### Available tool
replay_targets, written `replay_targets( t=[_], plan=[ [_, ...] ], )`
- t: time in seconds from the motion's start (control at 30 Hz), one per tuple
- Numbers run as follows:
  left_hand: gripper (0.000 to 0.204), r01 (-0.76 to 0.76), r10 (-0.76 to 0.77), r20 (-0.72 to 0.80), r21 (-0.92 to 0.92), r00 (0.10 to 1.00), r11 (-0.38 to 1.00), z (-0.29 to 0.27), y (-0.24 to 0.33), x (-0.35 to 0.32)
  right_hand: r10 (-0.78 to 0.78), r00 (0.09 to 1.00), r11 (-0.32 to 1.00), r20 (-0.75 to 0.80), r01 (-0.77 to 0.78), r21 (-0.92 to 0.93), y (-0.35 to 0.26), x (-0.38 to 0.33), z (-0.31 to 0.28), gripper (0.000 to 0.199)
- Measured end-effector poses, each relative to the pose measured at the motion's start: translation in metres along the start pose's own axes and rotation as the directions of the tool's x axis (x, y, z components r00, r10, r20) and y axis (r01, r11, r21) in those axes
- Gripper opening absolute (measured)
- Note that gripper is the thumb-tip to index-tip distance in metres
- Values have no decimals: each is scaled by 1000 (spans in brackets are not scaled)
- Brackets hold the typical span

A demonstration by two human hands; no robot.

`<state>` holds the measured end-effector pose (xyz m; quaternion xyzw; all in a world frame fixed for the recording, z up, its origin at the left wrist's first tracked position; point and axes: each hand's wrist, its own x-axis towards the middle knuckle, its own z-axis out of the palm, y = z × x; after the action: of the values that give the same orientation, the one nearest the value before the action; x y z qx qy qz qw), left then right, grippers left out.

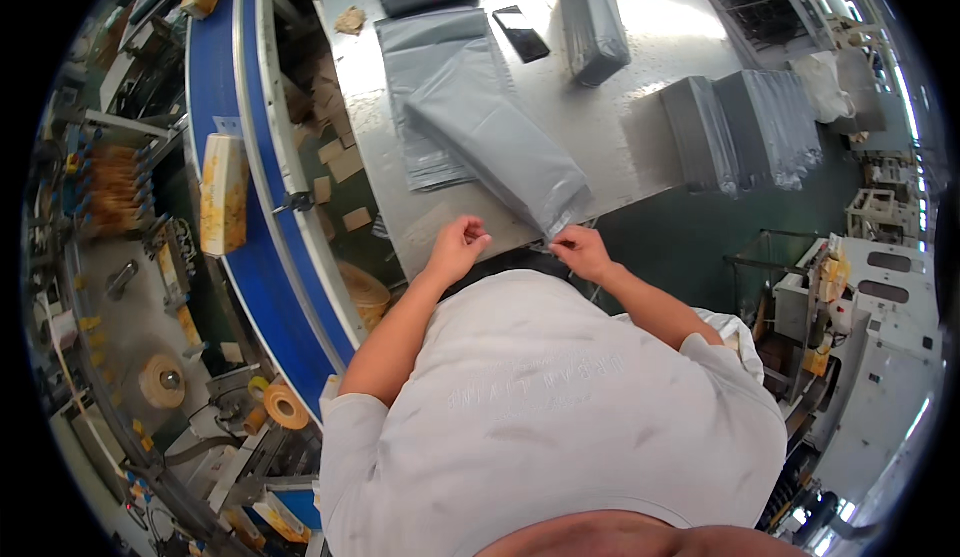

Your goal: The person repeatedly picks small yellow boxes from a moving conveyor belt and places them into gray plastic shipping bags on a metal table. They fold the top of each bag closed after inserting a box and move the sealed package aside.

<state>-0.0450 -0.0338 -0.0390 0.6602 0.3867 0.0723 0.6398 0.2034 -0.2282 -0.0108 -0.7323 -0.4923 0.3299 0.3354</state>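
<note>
A filled grey plastic mailer bag [500, 142] lies slantwise on the metal table [610, 127], its near end at the table's front edge. My right hand [582, 251] pinches that near end of the bag. My left hand [458, 247] hovers just to the left of it, fingers curled, thumb and finger close together as if on a thin strip; what it holds is too small to tell. Under the bag lies a stack of flat grey mailers [425, 67].
A black phone [521, 33] and several packed grey parcels [592, 23] [745, 129] rest on the table. On my left runs a blue conveyor belt [255, 257] carrying a yellow box [224, 194]. Tape rolls [285, 407] and machine parts sit lower left; white machines [880, 307] stand on the right.
</note>
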Motion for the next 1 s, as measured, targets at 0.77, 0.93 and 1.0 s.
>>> replay_targets(
  t=[0.77,0.93,1.0],
  plan=[
    [22,391,-426,14,-422,905,818,9,15,11,-268,963,954,32,270,-133,-28,19,-27,10],
    [15,321,-377,-64,-408,924,855,15,17,12,-548,793,761,266,605,-236,-62,81,23,9],
    [17,295,-357,-87,-401,930,867,17,17,15,-550,758,727,351,642,-246,-53,86,33,10]
  ],
)
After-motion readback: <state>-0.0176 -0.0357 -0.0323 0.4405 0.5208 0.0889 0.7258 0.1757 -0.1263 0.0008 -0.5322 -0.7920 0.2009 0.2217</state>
